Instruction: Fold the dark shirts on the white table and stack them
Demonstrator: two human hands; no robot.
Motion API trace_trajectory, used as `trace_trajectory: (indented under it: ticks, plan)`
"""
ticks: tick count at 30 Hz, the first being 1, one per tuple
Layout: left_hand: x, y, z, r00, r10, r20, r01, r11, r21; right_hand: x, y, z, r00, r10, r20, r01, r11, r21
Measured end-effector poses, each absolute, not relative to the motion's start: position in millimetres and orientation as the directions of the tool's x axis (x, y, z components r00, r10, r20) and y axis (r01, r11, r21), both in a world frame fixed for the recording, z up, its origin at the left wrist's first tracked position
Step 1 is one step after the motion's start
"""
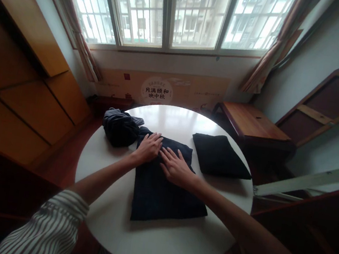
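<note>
A dark navy garment, folded over on itself, lies in the middle of the round white table; its exact kind does not show. My left hand rests flat on its far part, fingers stretched out. Just to the right, my right hand lies palm down on the same cloth with its fingers spread, the fingertips close to those of the left. A black folded cloth is at the table's right side. Toward the back left sits a crumpled heap of dark clothes, touching or very near the navy garment's far corner.
Beyond the table, a long printed box stands under the barred window. A wooden side table is at the back right, with a pale green metal bar nearer. Wooden cabinets line the left. Curtains hang at both window sides.
</note>
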State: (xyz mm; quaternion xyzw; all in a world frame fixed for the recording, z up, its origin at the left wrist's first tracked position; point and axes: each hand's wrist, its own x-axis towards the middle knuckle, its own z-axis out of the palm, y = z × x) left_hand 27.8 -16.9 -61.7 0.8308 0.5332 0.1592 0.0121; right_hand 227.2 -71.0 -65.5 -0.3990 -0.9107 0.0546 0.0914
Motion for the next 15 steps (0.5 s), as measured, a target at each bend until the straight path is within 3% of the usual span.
trace_trajectory:
  ticks: [3, 8, 12, 15]
  plan:
    - [28.8, 2.4, -73.2, 0.340, 0.938, 0.073, 0.928, -0.347, 0.132, 219.6, -38.1, -77.0, -0.539, 0.840, 0.066, 0.824, 0.541, -0.169]
    - [16.8, 25.4, -79.5, 0.337, 0.942, -0.014, 0.932, -0.331, 0.148, 229.0, -15.2, -89.1, -0.355, 0.935, 0.017, 0.919, 0.352, -0.179]
    - [14.3, 14.2, -67.0, 0.329, 0.940, 0.090, 0.907, -0.341, 0.246, 245.4, -19.5, -78.5, -0.316, 0.949, 0.004, 0.924, 0.308, -0.226]
    - [8.3, -6.2, -57.7, 0.294, 0.920, 0.261, 0.880, -0.367, 0.301, 260.6, -33.8, -64.7, -0.348, 0.929, 0.127, 0.888, 0.370, -0.274]
